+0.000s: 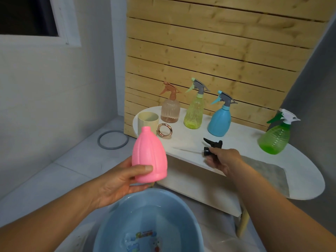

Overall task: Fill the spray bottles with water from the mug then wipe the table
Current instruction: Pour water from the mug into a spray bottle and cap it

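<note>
My left hand grips an uncapped pink bottle upright above a blue basin that holds water. My right hand holds a black spray head with its dip tube lying on the white table. A cream mug stands at the table's left end behind the pink bottle. Along the back stand capped spray bottles: brown-topped clear, yellow-green, blue and, to the right, green.
A grey cloth lies on the table's near right. A metallic ring leans beside the mug. A grey hoop lies on the floor at left. A wooden slat panel rises behind the table.
</note>
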